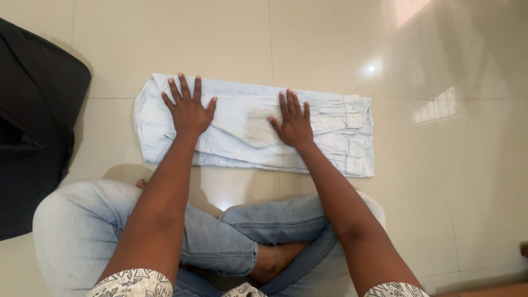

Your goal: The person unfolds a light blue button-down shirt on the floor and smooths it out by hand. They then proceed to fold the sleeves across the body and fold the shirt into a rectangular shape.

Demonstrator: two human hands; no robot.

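A pale blue folded garment [242,132], denim with a waistband and pockets at its right end, lies flat on the tiled floor in front of me. My left hand [187,108] rests palm down on its left part with fingers spread. Flat on the middle of the cloth lies my right hand [293,121], fingers together and pointing away from me. Neither hand grips the cloth.
A black bag [33,126] sits at the left edge on the cream floor tiles [456,181]. My crossed legs in light blue jeans [236,236] fill the lower middle, with a bare foot showing between them.
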